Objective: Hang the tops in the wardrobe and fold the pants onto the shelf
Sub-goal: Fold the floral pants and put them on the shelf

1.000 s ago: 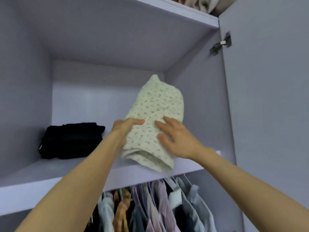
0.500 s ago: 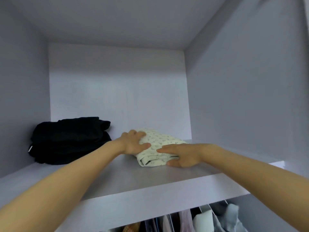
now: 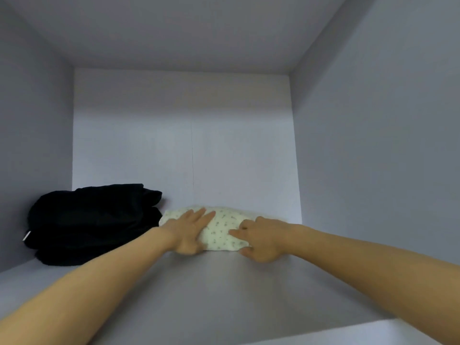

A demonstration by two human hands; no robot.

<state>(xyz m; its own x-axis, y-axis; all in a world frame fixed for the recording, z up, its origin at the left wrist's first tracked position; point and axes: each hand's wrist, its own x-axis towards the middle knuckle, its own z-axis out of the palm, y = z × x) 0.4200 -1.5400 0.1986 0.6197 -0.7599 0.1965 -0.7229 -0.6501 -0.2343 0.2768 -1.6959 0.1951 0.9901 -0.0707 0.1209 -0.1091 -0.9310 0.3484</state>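
**remote_op:** So here's my view from the head cam. The folded cream pants with a small dark print [image 3: 225, 231] are lying flat on the pale grey wardrobe shelf [image 3: 224, 295], well back, near the rear wall. Just to their left is a stack of folded black garments [image 3: 92, 222], and the 2 piles look like they're touching or very nearly, can't quite tell.

**shelf_nerd:** What are the hands doing?

**remote_op:** Left hand [image 3: 190, 232] is laid flat on top of the bundle's left end, fingers straight, pressing down, not grasping anything. Right hand [image 3: 261, 241] is at the right front corner with fingers curled over the top and the thumb under the front edge, so it's pinching the cloth.

**shelf_nerd:** Why 1 flat and 1 pinching?

**remote_op:** My guess: the flat palm keeps the fold from springing open while the other hand squares the corner and nudges it beside the black stack. Putting it next to that pile keeps the pants together and leaves the right part of the shelf for more.

**shelf_nerd:** Done then?

**remote_op:** For this pair, basically. Just needs both hands off without dragging the top layer. Can't see the hanging rail from here, so no idea on the tops.
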